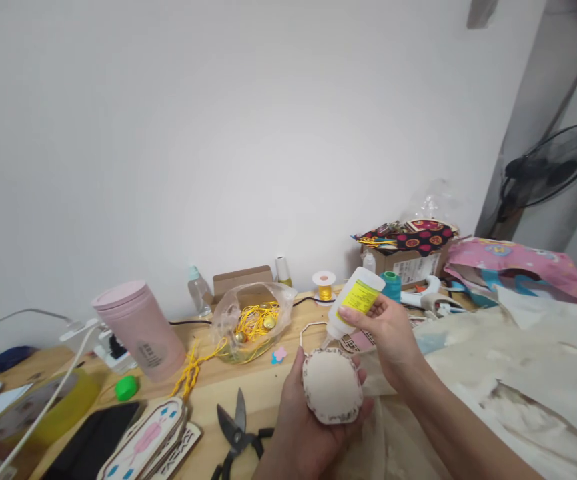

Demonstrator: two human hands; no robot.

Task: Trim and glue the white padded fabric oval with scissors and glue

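In the head view my left hand point(301, 427) holds a round cream-coloured piece point(332, 387) with a dark-patterned scalloped edge, its flat face turned toward me. A thin pale loop of cord shows above its upper left. My right hand point(391, 333) grips a white squeeze glue bottle point(355, 303) with a yellow label, tilted nozzle down. The nozzle tip is at the upper edge of the round piece; whether it touches I cannot tell. Behind the hands lies a pink patterned piece point(361, 341), partly hidden.
Shears point(238, 433) lie open left of my hands. Around them are a phone point(95, 440), stacked decorated wooden pieces point(143, 440), a green cap point(127, 387), a pink tumbler point(141, 330) and a plastic bag of yellow cord point(255, 320). Pale cloth point(518, 373) covers the right side.
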